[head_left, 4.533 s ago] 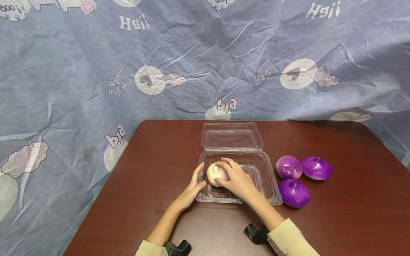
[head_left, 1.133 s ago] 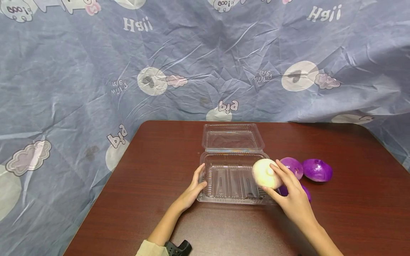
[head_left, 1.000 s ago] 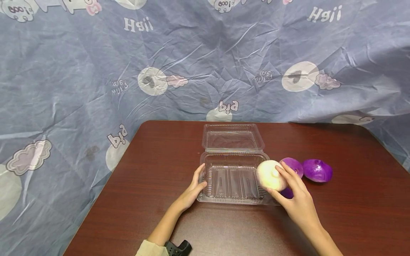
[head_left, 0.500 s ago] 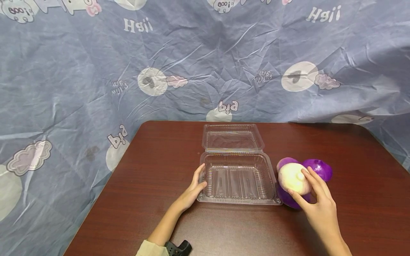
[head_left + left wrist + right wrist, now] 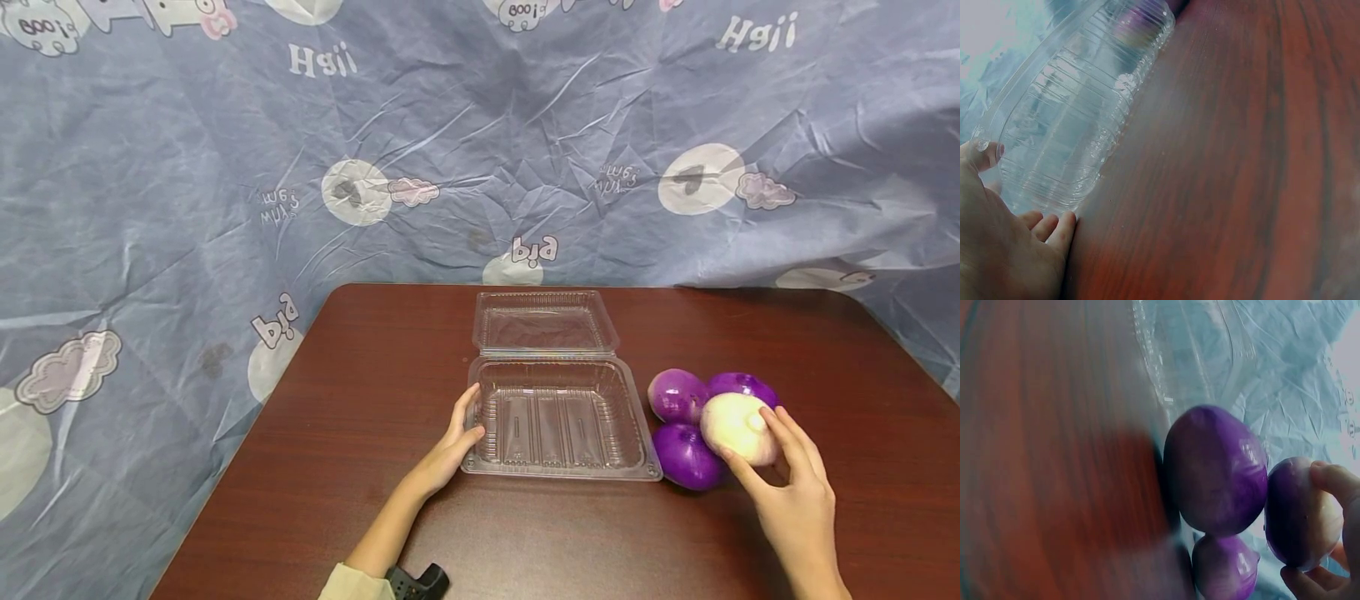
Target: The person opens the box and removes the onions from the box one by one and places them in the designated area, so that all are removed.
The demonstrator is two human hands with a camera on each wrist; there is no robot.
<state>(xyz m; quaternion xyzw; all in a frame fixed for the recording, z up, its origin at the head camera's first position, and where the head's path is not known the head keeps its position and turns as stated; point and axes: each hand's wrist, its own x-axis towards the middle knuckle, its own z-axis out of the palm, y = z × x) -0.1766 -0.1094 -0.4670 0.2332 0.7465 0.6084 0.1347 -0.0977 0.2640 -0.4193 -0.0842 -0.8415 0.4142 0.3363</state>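
Observation:
My right hand [image 5: 798,508] holds an onion [image 5: 735,427] between thumb and fingers, its cream side with a small nub facing up. In the right wrist view the same onion [image 5: 1291,515] shows a purple underside. It is held over the right part of a cluster of purple onions [image 5: 686,457]; whether it touches them I cannot tell. My left hand [image 5: 450,446] grips the left side of a clear plastic container [image 5: 555,477]. The left wrist view shows the thumb at the container's rim [image 5: 1007,100] and the other fingers low against its side.
The container's hinged lid [image 5: 543,325] lies folded back behind it. The purple onions sit close to the container's right side, on a dark red-brown table [image 5: 375,367]. A wrinkled blue-grey printed cloth [image 5: 450,108] hangs behind the table.
My right hand has lifted the cream-and-purple onion out of the container and carried it right, past the nearer purple onions. My left hand stays at the container's left side.

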